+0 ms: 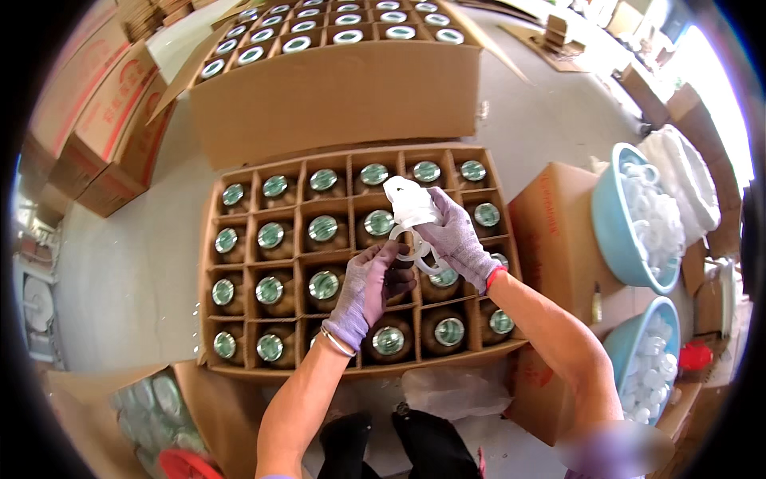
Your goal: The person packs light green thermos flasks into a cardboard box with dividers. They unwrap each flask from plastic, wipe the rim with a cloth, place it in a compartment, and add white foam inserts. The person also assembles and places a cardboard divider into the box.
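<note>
Below me stands an open carton [351, 370] with cardboard dividers. Glass jars [322, 228] with round, greenish-looking mouths sit upright in its cells. Over the carton's right half, my gloved right hand [459, 235] is closed around a cluster of white plastic rings [411, 201], some of which dangle below it. Close beside it, my gloved left hand [369, 283] has its fingers curled and its thumb at a hanging white ring [396, 232], which it seems to pinch. Several jars are partly hidden under my hands and forearms.
Beyond it is another carton [335, 100] of jars topped with white rings. At right, blue basins [604, 227] hold white plastic pieces beside a brown box [550, 231]. A box of glass jars [152, 411] stands lower left; stacked cartons [120, 120] are upper left.
</note>
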{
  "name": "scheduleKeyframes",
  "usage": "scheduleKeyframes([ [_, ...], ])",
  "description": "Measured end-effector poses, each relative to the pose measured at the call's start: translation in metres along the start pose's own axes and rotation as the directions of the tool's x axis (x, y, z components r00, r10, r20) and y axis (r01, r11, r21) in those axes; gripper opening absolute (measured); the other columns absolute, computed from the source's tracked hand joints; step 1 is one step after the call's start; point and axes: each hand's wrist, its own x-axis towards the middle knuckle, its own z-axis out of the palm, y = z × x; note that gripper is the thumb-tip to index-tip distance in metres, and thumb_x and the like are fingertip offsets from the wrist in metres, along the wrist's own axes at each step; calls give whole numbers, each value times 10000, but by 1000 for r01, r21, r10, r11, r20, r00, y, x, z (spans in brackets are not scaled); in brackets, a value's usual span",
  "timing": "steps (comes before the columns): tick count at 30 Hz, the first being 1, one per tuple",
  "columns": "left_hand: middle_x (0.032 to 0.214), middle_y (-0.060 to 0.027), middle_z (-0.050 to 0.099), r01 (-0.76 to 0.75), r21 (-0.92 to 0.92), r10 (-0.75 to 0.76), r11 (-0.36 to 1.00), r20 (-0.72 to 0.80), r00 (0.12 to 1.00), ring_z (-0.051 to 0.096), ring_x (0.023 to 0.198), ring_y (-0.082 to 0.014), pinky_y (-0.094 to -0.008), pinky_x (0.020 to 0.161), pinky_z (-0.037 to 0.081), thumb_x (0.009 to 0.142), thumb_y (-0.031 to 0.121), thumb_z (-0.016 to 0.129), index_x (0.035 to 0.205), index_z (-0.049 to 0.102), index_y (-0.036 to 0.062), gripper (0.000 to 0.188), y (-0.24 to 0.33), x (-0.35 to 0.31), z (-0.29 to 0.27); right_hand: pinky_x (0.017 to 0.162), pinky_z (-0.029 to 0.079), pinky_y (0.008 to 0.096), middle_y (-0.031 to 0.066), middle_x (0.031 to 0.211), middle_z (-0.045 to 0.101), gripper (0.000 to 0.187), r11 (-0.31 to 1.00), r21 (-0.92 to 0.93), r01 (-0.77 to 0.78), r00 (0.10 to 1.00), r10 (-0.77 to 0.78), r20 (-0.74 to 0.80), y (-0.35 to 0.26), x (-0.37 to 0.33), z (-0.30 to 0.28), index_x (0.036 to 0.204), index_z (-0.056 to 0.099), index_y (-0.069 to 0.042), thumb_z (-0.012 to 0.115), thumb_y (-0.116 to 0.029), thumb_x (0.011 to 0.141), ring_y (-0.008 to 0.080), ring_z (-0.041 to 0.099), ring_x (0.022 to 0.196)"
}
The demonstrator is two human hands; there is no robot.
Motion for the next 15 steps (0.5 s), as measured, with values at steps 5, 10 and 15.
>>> scheduleKeyframes([
  [5, 958, -90, 663, -80, 171, 118, 982, -224, 967, 644, 791, -161, -305, 717, 562, 966, 323, 553, 1135, 604, -14, 380, -1, -46, -69, 904, 449, 491, 169, 1211, 547, 552, 710, -694, 121, 987, -157, 11, 23, -6, 29, 1215, 568, -52, 716, -358, 780, 375, 544, 1094],
  [10, 785, -51, 583, -164, 848, 636, 504, -236, 734, 521, 593, -117, -277, 562, 436, 887, 140, 667, 959, 677, 25, 137, -3, -65, -121, 1009, 306, 550, 127, 1272, 520, 579, 420, -878, 231, 950, -294, 109, 20, -23, 24, 1304, 527, -108, 677, -231, 758, 335, 437, 1225],
  [15, 1058, -82, 583, -62, 953, 602, -296, 236, 763, 570, 963, -293, -418, 851, 469, 761, 97, 695, 982, 635, 84, 230, -6, -41, -130, 906, 453, 428, 183, 1173, 544, 467, 753, -549, 362, 927, -353, 128, -18, -44, 39, 1240, 526, -47, 627, -59, 784, 362, 545, 1073],
])
